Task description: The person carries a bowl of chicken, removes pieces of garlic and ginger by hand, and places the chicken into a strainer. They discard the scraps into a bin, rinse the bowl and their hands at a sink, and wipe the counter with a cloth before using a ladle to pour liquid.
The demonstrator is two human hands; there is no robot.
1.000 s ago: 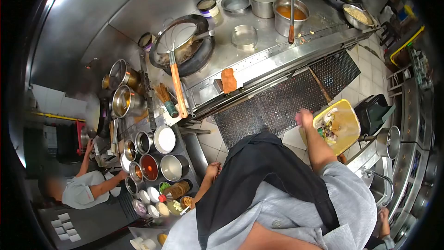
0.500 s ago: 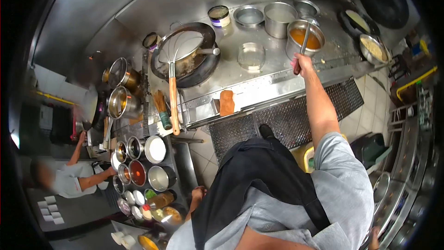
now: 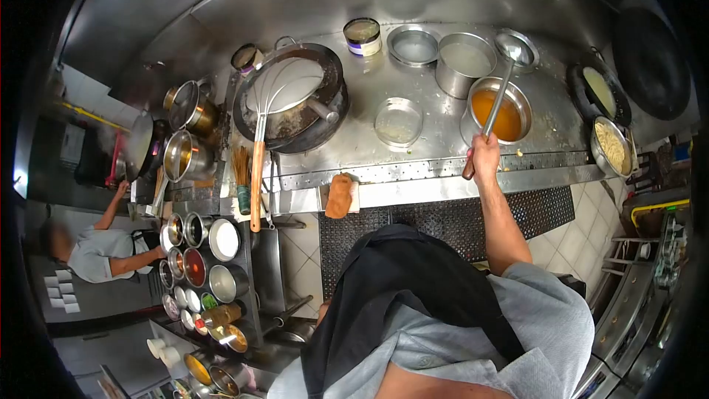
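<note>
My right hand (image 3: 484,154) grips the long handle of a steel ladle (image 3: 515,49). The ladle slants up across a steel pot of orange liquid (image 3: 502,112), and its bowl hangs just beyond the pot's far rim, next to a taller steel pot (image 3: 465,63). My arm stretches forward over the counter's front edge. My left hand is hidden down beside my dark apron. Left of the pots sit a clear glass bowl (image 3: 399,122) and a large black wok (image 3: 295,100) with a wire skimmer (image 3: 284,89) lying across it.
A bowl of pale food (image 3: 613,144) and dark pans (image 3: 600,92) stand at the right. An orange cloth (image 3: 340,196) hangs off the counter's edge above a black floor mat (image 3: 443,218). Several sauce containers (image 3: 199,255) crowd the left, where another person (image 3: 92,251) works.
My right hand left the yellow bin low at the right and took the ladle handle. The ladle's bowl has since risen out of the orange liquid to the pot's far side.
</note>
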